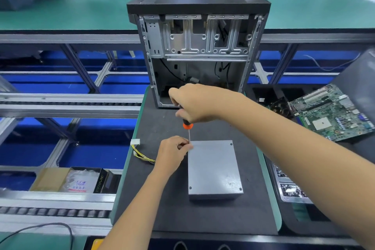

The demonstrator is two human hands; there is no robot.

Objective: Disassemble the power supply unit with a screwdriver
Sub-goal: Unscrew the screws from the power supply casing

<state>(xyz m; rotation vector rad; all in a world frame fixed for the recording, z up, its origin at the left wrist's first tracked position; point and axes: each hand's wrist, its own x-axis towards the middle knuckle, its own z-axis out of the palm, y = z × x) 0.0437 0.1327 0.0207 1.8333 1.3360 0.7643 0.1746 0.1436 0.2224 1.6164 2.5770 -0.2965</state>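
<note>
A grey metal power supply unit [214,170] lies flat on the black mat, with screws showing at three of its top corners. Yellow and black cables with a white plug [135,141] trail from its left side. My right hand [192,103] grips the black and orange handle of a screwdriver [188,126], held upright with its tip at the unit's far left corner. My left hand [172,153] rests at that same corner, its fingertips pinched around the screwdriver shaft near the tip.
An open, emptied computer case [197,50] stands at the far end of the black mat [162,199]. A green motherboard [332,111] lies to the right, trays of small parts [288,186] below it. Conveyor rails and a cardboard box [71,179] are on the left.
</note>
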